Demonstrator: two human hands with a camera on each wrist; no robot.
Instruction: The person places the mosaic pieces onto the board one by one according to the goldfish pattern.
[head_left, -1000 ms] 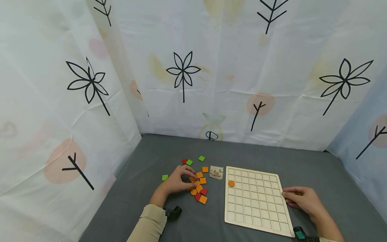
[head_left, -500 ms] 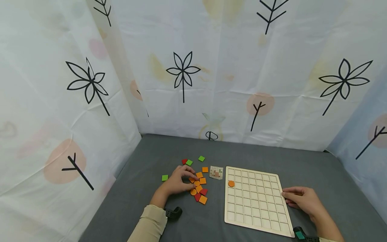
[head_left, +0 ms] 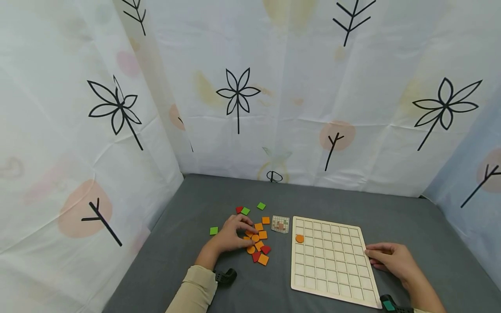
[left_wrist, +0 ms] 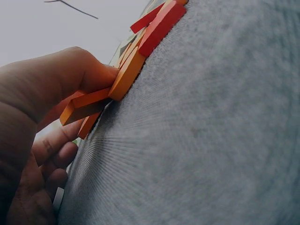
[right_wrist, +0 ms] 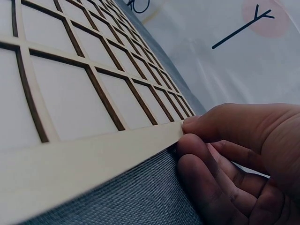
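On a gray surface (head_left: 270,284), our right hand (head_left: 394,261) pinches the right edge of a gridded wooden board (head_left: 332,263), while our left hand (head_left: 230,236), nearest the orange pieces (head_left: 263,260), curves over them; whether it grips one, we cannot tell. The board lies to that hand's right, beyond a small card (head_left: 280,224), and printed cloth (head_left: 282,56) hangs behind.

I see a grey worktop (head_left: 258,291), cream board (head_left: 332,262) squared by a brown-lined grid, orange tiles (head_left: 263,260), red tiles (head_left: 265,249), green tiles (head_left: 213,231), card (head_left: 280,224) checked in beige, green and brown, white curtain (head_left: 297,82) printed with black flowers and peach blobs, plain beige sleeve (head_left: 193,290), black wristband (head_left: 227,277)
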